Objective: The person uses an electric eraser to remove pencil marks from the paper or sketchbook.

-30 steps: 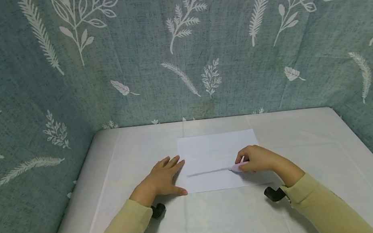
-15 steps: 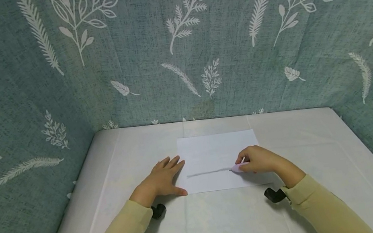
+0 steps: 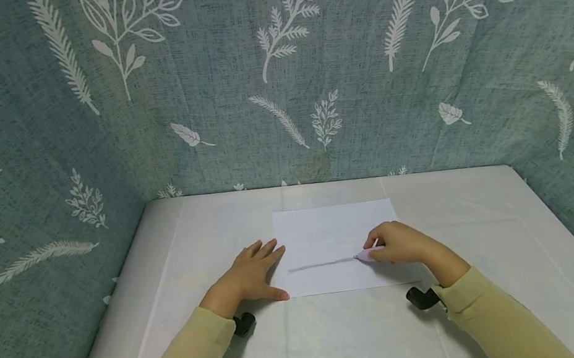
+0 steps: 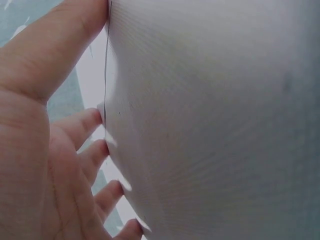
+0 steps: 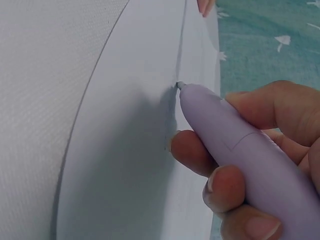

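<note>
A white sheet of paper (image 3: 329,228) lies on the white-covered table, with a thin grey line (image 3: 317,265) across its lower part. My right hand (image 3: 395,243) grips a thick lilac pen-shaped tool (image 3: 369,255) with a small grey tip. In the right wrist view the fingertips pinch the tool (image 5: 240,135), and its tip meets the paper at the line's end. My left hand (image 3: 251,275) rests with fingers spread at the sheet's left edge. In the left wrist view its fingertips (image 4: 102,147) touch down along that edge. The exact kind of tool cannot be told.
A white cover lies over the table (image 3: 358,343). Green fabric (image 3: 232,119) with white leaf patterns hangs behind and on both sides. Black wrist mounts (image 3: 422,298) stick out from the sleeves, close above the table.
The tool and my right hand have shifted slightly to the right. The grey line reaches a little farther right. My left hand stays in place.
</note>
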`<state>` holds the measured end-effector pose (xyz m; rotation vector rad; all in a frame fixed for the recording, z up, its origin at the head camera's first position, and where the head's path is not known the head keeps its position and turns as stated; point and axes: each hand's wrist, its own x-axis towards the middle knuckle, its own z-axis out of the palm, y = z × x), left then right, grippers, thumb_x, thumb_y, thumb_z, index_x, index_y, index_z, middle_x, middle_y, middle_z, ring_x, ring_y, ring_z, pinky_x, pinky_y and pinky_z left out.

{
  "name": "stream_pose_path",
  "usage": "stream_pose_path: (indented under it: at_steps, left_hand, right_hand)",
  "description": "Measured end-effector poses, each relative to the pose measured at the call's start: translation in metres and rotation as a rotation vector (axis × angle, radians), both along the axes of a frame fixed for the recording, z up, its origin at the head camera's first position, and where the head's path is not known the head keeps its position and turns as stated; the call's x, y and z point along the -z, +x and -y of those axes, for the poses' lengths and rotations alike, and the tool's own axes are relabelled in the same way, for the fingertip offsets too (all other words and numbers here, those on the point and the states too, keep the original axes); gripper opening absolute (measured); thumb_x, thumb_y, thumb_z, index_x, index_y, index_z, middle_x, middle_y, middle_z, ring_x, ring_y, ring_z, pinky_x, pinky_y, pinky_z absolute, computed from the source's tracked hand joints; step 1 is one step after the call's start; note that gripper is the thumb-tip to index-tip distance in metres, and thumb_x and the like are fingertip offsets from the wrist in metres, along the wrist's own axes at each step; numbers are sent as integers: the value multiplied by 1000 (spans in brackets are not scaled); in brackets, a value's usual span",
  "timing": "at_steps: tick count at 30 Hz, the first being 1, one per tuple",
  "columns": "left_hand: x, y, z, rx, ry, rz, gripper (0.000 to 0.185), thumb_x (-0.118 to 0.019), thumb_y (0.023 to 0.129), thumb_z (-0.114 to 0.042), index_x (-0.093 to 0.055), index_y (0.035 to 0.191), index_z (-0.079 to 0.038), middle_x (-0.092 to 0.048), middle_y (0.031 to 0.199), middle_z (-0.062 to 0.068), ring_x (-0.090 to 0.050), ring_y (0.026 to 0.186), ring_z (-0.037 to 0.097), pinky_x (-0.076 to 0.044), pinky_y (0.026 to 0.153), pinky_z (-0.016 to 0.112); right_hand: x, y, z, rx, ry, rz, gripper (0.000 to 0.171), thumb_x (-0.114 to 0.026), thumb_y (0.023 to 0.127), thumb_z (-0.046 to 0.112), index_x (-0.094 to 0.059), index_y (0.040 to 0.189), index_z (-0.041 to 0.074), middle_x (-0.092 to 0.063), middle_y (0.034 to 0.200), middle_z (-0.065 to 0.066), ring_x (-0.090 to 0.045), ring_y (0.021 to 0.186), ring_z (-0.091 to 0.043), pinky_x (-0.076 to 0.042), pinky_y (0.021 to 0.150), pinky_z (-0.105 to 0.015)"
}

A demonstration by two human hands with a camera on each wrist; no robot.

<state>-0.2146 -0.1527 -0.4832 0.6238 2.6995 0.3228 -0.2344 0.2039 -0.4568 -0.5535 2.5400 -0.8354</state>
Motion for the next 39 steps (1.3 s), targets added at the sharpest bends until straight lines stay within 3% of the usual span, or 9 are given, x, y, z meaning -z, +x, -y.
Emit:
stream_pose_path:
  at_steps: [15,20,32,39]
  left_hand:
    - [-2,1,-1,-14,-3,10,109,-81,74,-62,-30,159,-18,-17,167,6,-12,152,38,-12,121,55]
    - [-1,0,-1,-14,-4,9,109,-81,73,-62,-30,159,-18,-17,167,6,-11,152,38,-11,121,55]
    - [-2,-1,-1,9,-12,3,109,-79,74,-64,-30,159,-16,-18,167,8,-12,151,40,-12,120,57]
    - [-1,-1,-1,14,-17,-7,109,-79,73,-65,-31,159,-17,-19,166,8,-14,151,40,-14,120,57]
  right_hand:
    - [-1,-1,4,-24,6,10,14,-73,92,20,-76,101,9,-64,67,-2,-54,51,-12,-46,51,-30]
    - [-1,0,3,-39,11,8,13,-74,91,18,-76,100,9,-65,71,0,-55,52,-13,-47,52,-32]
    - [1,-4,2,-8,2,-4,14,-73,92,19,-75,100,8,-64,64,-3,-53,49,-12,-46,51,-30]
    - [1,-4,4,-22,1,20,11,-73,92,18,-76,99,10,-65,70,-2,-55,51,-13,-47,53,-31]
